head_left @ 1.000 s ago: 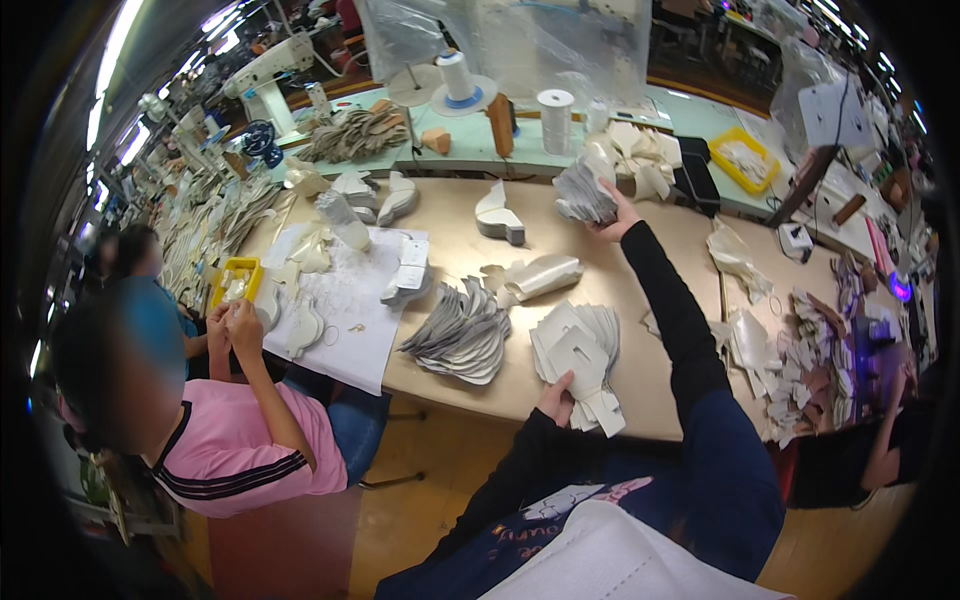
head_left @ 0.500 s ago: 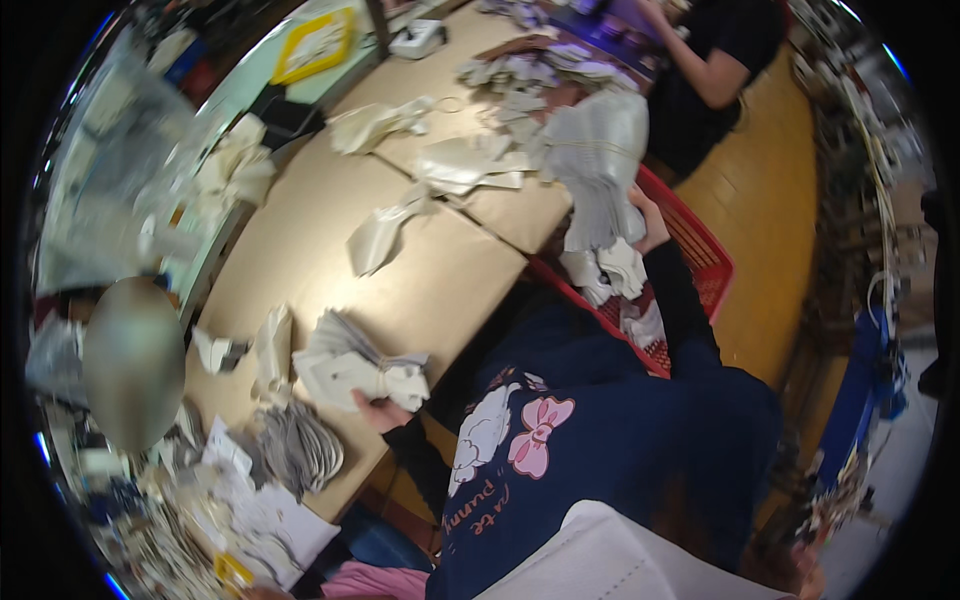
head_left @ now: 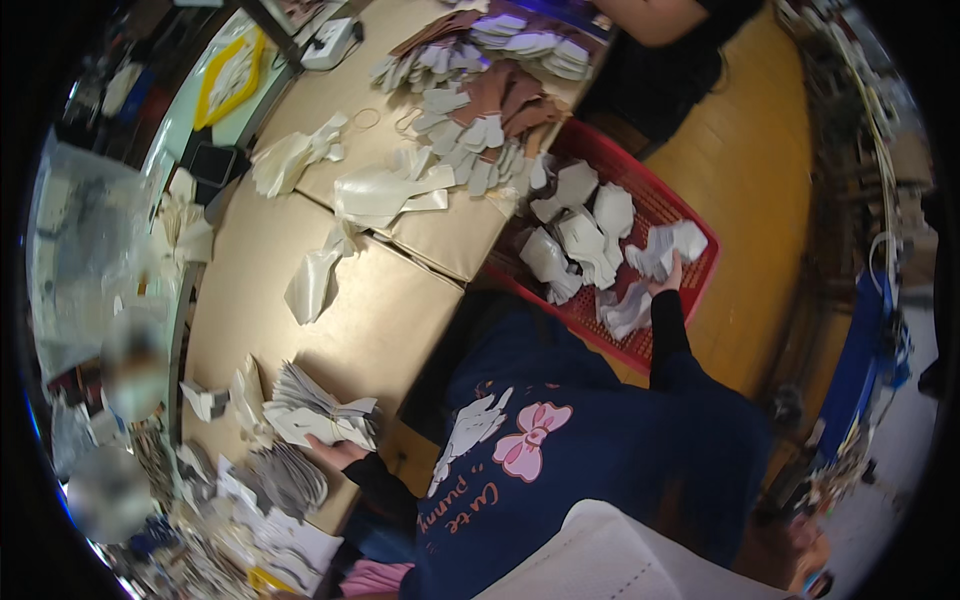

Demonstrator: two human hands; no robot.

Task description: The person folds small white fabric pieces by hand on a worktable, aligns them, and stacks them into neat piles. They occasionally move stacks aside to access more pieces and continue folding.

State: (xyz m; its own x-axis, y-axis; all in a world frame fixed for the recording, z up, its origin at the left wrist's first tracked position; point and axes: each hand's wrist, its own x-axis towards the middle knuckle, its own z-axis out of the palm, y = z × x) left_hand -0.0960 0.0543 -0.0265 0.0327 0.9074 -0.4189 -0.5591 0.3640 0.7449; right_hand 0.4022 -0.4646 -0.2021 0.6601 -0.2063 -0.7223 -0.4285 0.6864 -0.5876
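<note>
My left hand [head_left: 338,453], closed on its near edge, grips a fanned bundle of off-white cut pieces [head_left: 312,405] at the table's near side. A thin band circles that bundle. Over the right part of the red plastic basket [head_left: 655,192], my right hand [head_left: 665,280] is closed on the lower edge of a white bundle of cut pieces [head_left: 674,243]. Several similar white bundles [head_left: 587,243] lie in the basket beside it. Grey cut pieces [head_left: 290,477] are stacked just nearer than my left hand.
Loose cream pieces [head_left: 385,195] lie on the tan table [head_left: 400,300], which has a gap between its sections. Brown and white pieces [head_left: 490,120] are piled at its far end. A yellow tray [head_left: 230,78] stands far left. A co-worker's arm [head_left: 655,15] shows at the top.
My right hand has brought a large pale bundle down and rightward into the basket, uncovering the bundles inside and the brown pile. My left hand keeps its hold; the view has shifted.
</note>
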